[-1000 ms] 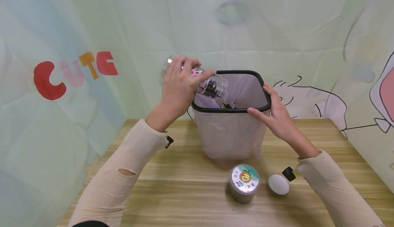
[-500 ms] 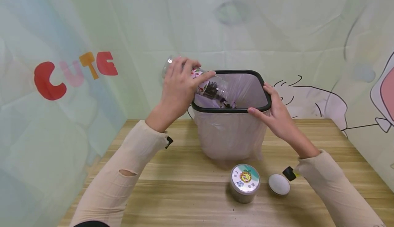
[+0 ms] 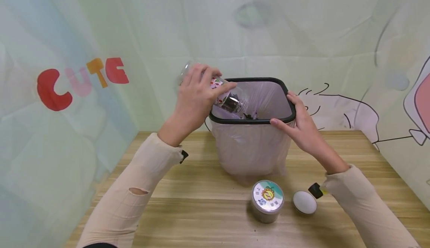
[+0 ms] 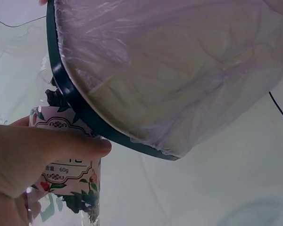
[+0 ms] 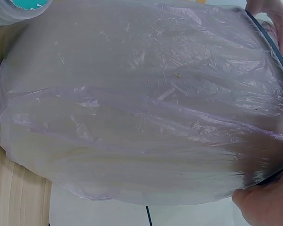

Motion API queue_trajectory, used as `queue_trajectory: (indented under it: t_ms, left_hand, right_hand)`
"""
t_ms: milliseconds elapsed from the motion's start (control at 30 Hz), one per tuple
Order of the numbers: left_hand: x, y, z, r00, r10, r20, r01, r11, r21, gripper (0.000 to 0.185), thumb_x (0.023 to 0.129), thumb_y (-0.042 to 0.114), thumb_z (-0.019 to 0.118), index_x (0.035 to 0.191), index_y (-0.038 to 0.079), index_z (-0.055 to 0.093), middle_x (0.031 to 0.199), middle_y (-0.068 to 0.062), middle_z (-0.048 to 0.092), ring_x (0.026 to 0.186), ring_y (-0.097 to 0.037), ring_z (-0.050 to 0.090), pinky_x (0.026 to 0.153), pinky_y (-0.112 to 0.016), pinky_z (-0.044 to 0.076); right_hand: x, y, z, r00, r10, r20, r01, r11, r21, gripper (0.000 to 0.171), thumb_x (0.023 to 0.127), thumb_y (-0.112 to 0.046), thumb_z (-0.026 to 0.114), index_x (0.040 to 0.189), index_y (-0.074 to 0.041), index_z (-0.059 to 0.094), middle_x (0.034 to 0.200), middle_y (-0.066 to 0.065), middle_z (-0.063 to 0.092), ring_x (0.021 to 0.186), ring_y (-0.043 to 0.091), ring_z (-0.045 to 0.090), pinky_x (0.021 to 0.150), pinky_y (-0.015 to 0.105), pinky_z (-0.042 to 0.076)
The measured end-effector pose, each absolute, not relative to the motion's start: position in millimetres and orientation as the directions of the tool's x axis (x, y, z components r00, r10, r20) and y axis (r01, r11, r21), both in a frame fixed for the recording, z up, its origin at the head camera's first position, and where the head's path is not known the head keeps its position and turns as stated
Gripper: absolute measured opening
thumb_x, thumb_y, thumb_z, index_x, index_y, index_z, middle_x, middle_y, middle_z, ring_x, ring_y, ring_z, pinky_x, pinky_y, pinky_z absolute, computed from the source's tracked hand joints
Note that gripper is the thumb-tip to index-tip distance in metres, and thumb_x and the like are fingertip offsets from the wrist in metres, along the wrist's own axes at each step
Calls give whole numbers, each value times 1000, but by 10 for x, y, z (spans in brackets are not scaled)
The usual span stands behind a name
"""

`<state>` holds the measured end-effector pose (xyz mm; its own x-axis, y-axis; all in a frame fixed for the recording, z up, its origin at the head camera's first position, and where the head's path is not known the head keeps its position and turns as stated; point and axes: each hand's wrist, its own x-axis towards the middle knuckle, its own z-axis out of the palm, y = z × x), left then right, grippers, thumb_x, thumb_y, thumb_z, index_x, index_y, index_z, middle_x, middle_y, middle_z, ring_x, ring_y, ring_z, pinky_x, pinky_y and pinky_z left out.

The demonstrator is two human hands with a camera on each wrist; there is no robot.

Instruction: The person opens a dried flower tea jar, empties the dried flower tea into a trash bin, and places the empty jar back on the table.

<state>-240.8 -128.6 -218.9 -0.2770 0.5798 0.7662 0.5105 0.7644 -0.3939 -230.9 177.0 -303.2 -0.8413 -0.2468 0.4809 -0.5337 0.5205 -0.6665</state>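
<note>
- Over the bin (image 3: 252, 120) rim: my left hand (image 3: 195, 100) grips tilted jar (image 3: 231, 99), partly emptied.
- Right hand (image 3: 302, 126) grasps bin's right rim.
- Before bin: second jar (image 3: 267, 201) untouched.

Bright, even, soft light in all three views; little glare and only weak shadows.

In the head view the table (image 3: 208, 218) carries a faint shadow at 6 o'clock below the bin (image 3: 252, 147), and straight lines bow at the 3 and 9 o'clock edges from the wide lens. The left wrist view is soft: the left hand (image 4: 33, 165) at 8 o'clock is blurred from closeness, the jar (image 4: 68, 160) label barely readable. The right wrist view shows small highlights on the bag's creases; the right hand (image 5: 269, 202) at 5 o'clock is out of focus.
</note>
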Motion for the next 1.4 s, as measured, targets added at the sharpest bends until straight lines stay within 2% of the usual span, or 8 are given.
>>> queue_trajectory:
  t_ms: [233,500,1067,1400]
  left_hand:
    - [-2416,-1277,-2178,-263,588,765,520,754,-401,53,96,-12,51,119,29,74,112,-13,59,112,-38,48,108,-49,34]
    - [-2411,-1283,-2165,-276,608,745,498,753,-431,52,96,-10,53,121,31,73,114,-12,58,114,-36,48,114,-46,27]
    - [-2436,-1312,-2181,-267,600,755,488,759,-431,55,94,-12,53,122,31,72,115,-12,58,115,-37,48,116,-46,26]
    - [-2438,-1287,-2168,-230,627,745,454,746,-487,57,94,-14,51,119,31,73,113,-12,58,115,-37,48,116,-46,26]
  right_hand:
    - [-2311,1762,-3031,-843,-248,477,-531,524,-666,92,92,-40,71,159,-10,15,166,6,12,149,33,16,113,63,20]
    - [-2313,1763,-3024,-843,-241,481,-529,531,-662,93,92,-41,71,159,-10,15,166,6,12,149,34,17,113,63,20]
    - [-2315,1759,-3010,-844,-237,481,-527,530,-664,94,91,-42,71,159,-10,15,165,8,14,148,34,19,114,61,21]
    - [-2303,1758,-3007,-845,-241,477,-526,531,-664,93,92,-41,71,159,-10,15,165,8,12,149,34,18,114,61,20]
